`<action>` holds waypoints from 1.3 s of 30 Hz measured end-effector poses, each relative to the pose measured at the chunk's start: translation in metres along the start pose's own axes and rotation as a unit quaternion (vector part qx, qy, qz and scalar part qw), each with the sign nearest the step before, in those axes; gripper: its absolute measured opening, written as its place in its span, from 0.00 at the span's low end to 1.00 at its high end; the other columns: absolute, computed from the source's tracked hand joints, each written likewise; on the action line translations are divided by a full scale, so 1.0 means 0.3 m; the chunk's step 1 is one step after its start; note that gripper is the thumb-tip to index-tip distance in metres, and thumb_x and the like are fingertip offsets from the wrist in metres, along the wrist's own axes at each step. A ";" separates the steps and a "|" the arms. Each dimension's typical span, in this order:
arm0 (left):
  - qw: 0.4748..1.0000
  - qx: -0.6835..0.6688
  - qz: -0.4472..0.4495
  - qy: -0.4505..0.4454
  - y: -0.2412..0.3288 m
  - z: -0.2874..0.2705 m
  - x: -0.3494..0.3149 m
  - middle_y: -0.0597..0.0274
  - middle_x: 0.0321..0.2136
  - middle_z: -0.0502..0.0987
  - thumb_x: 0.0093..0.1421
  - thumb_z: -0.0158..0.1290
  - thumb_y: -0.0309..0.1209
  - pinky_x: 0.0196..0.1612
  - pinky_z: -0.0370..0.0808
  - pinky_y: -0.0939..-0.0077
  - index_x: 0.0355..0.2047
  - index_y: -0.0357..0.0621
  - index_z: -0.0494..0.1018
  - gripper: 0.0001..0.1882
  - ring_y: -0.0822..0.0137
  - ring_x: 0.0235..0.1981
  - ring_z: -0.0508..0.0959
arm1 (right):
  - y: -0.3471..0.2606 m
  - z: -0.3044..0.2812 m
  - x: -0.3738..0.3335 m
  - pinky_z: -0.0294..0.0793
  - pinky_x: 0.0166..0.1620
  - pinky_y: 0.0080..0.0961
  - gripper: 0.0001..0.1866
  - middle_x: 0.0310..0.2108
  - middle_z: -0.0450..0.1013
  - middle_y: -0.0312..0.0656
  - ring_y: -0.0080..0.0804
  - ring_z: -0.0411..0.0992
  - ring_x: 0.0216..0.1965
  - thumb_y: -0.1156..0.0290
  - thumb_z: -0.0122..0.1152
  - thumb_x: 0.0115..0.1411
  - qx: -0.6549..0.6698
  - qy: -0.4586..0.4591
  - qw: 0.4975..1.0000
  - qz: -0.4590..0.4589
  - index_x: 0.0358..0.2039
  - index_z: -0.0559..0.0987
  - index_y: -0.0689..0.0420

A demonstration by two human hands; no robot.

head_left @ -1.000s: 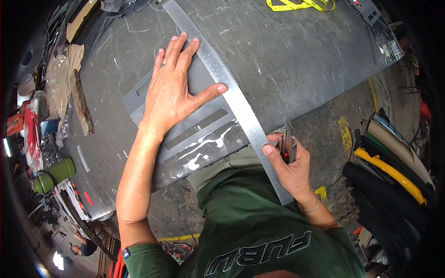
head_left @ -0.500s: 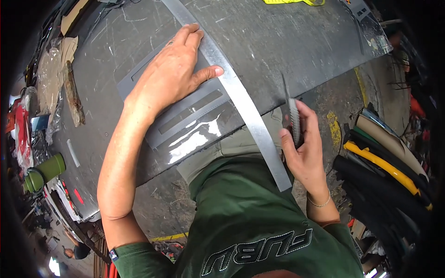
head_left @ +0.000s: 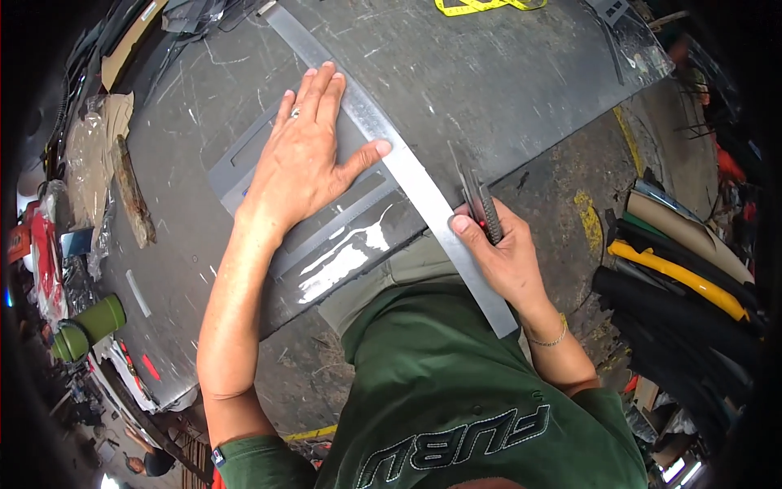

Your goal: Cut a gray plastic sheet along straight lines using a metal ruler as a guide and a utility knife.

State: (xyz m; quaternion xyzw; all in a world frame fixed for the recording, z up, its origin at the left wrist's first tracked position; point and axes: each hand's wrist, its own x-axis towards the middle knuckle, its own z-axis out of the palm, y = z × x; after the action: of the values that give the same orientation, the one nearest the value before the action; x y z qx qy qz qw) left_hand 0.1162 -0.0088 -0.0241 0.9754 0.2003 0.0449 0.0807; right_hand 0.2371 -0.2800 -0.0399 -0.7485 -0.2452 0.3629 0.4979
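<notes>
A long metal ruler (head_left: 419,186) lies diagonally over the dark tabletop, its near end reaching past the edge in front of me. My left hand (head_left: 305,159) rests flat, fingers stretched; its fingertips and thumb touch the ruler's left edge. Beneath that hand is a grey panel (head_left: 342,218) with cut-out slots, partly hidden, beside a glossy clear sheet (head_left: 338,262). My right hand (head_left: 509,261) is closed around a utility knife (head_left: 489,216), blade pointing away from me, just right of the ruler. The right thumb is at the ruler's edge.
A yellow tape measure (head_left: 481,6) lies at the far side. Clear plastic, brown paper and a wood strip (head_left: 134,196) are at left, with a green bottle (head_left: 91,316) nearer. Fabric rolls (head_left: 680,281) stand low at right. Another person (head_left: 155,463) appears at lower left.
My right hand has moved left with the knife, up to the ruler. My left hand has turned slightly with its fingers more spread. The whole view has shifted a little.
</notes>
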 end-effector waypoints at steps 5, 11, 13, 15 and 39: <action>1.000 -0.016 -0.010 -0.006 0.005 0.006 0.003 0.40 0.78 0.54 0.64 0.57 0.69 0.82 0.47 0.47 0.75 0.33 0.58 0.57 0.48 0.81 0.50 | 0.023 0.017 -0.002 0.68 0.38 0.19 0.13 0.29 0.73 0.26 0.15 0.66 0.34 0.62 0.71 0.70 0.061 0.000 0.998 0.007 0.39 0.82 0.60; 1.000 -0.016 -0.006 -0.008 0.004 -0.004 0.008 0.37 0.77 0.55 0.62 0.59 0.70 0.81 0.49 0.47 0.74 0.29 0.58 0.60 0.46 0.80 0.51 | 0.026 0.032 0.001 0.70 0.36 0.21 0.11 0.27 0.74 0.29 0.16 0.68 0.31 0.65 0.72 0.69 0.073 0.024 0.997 -0.017 0.40 0.83 0.61; 1.000 -0.019 -0.002 -0.011 0.003 -0.008 0.007 0.37 0.77 0.55 0.62 0.60 0.68 0.81 0.49 0.47 0.74 0.29 0.58 0.59 0.45 0.80 0.51 | 0.029 0.038 -0.002 0.71 0.36 0.21 0.11 0.27 0.75 0.29 0.16 0.69 0.31 0.66 0.73 0.68 0.080 0.025 0.996 -0.012 0.40 0.83 0.61; 1.000 -0.023 0.000 -0.013 0.002 -0.010 0.009 0.38 0.77 0.55 0.62 0.62 0.65 0.81 0.49 0.47 0.74 0.30 0.58 0.58 0.45 0.80 0.52 | 0.033 0.041 -0.003 0.72 0.36 0.21 0.11 0.27 0.76 0.30 0.16 0.70 0.31 0.66 0.73 0.68 0.089 0.028 0.996 -0.010 0.40 0.83 0.62; 1.000 -0.003 0.000 -0.005 0.020 -0.010 0.014 0.33 0.75 0.58 0.53 0.65 0.72 0.80 0.52 0.45 0.72 0.24 0.59 0.67 0.43 0.79 0.56 | 0.008 0.017 0.002 0.75 0.38 0.24 0.13 0.28 0.78 0.36 0.19 0.73 0.32 0.67 0.74 0.67 0.030 0.017 0.999 -0.006 0.43 0.81 0.63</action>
State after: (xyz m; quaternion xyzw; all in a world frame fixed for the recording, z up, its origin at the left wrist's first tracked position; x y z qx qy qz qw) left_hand 0.1220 -0.0121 -0.0197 0.9753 0.2000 0.0403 0.0844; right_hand 0.2335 -0.2774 -0.0436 -0.7379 -0.2297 0.3542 0.5265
